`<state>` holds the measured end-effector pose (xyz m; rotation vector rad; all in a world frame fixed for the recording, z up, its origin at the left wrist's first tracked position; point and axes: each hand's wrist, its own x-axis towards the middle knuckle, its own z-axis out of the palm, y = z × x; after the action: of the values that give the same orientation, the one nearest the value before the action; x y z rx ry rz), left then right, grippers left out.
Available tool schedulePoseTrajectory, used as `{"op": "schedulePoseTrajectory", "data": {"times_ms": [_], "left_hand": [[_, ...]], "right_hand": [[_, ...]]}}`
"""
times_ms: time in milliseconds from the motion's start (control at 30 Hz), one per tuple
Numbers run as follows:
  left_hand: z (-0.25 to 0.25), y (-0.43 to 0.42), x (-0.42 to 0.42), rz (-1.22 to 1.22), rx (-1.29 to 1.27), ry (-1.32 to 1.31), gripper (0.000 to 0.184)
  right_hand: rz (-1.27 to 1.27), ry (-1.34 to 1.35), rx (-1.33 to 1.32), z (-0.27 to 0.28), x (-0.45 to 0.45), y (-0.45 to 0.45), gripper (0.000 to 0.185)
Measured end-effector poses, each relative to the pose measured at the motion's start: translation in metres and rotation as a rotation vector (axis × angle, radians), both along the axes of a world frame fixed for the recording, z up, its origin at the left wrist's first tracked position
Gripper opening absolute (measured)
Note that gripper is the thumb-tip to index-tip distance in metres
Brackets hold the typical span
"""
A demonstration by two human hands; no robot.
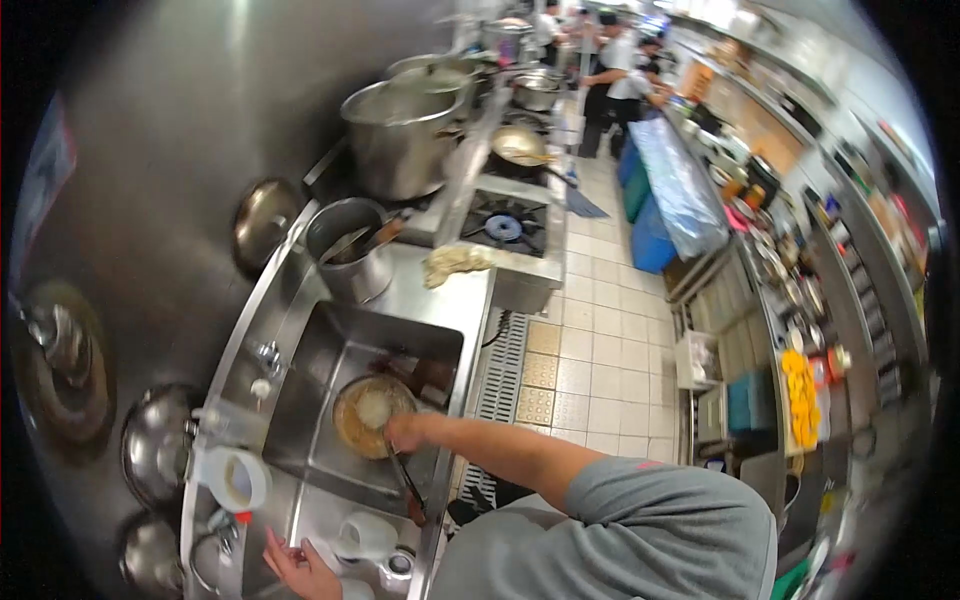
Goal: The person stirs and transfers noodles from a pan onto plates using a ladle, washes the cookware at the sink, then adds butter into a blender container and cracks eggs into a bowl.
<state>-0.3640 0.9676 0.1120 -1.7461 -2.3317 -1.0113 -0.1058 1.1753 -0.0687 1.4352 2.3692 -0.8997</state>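
A frying pan (345,425) with brownish liquid in it sits in the steel sink (300,410), its dark handle pointing toward me. Over the pan's near right rim is my right hand (404,433), fingers curled closed. What they hold, if anything, is hidden. A pale round patch (375,408) shows in the liquid; I cannot tell whether it is foam or an object. My left hand (302,572) is at the lower left with its fingers apart and nothing in them. Near it are a white plastic jug (240,480) and a translucent white container (367,536).
Left of the stove (503,228) stand a tall stockpot (405,140) and a smaller pot (350,250) with utensils. A crumpled cloth (458,264) lies on the counter edge. Lids (160,445) lean along the wall. Several people (615,70) stand at the aisle's far end.
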Motion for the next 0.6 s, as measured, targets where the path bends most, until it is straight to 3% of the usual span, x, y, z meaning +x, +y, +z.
{"op": "schedulePoseTrajectory", "data": {"times_ms": [33,67,133,200,233,367,467,567,600], "left_hand": [[0.012,0.012,0.005,-0.134,0.129,0.062,0.043],[0.011,0.021,0.004,-0.175,0.157,0.064,0.043],[-0.008,0.047,0.006,-0.347,0.088,-0.483,0.069],[-0.012,0.063,0.028,-0.450,0.133,-0.545,0.068],[-0.010,0.064,0.043,-0.533,0.076,-0.526,0.069],[-0.002,0.053,0.099,-0.775,-0.040,-0.406,0.069],[0.000,0.046,0.141,-0.937,-0.107,-0.357,0.067],[0.020,0.026,0.191,-1.015,-0.127,-0.380,0.066],[0.025,0.017,0.209,-1.077,-0.095,-0.392,0.064]], "right_hand": [[0.041,-0.025,0.046,0.048,0.013,-0.029,0.052],[0.000,-0.024,0.072,0.043,0.027,-0.043,0.052],[-0.377,0.448,0.422,0.009,0.044,-0.078,0.049],[-0.611,0.482,0.370,0.003,0.094,-0.128,0.047],[-0.689,0.402,0.259,0.008,0.130,-0.160,0.051],[-1.189,0.302,0.334,-0.057,0.264,-0.320,0.045],[-1.560,0.048,0.349,-0.093,0.320,-0.463,0.041],[-2.040,-0.092,0.018,-0.131,0.338,-0.570,0.040],[-2.061,-0.084,0.019,-0.156,0.340,-0.581,0.040]]}}
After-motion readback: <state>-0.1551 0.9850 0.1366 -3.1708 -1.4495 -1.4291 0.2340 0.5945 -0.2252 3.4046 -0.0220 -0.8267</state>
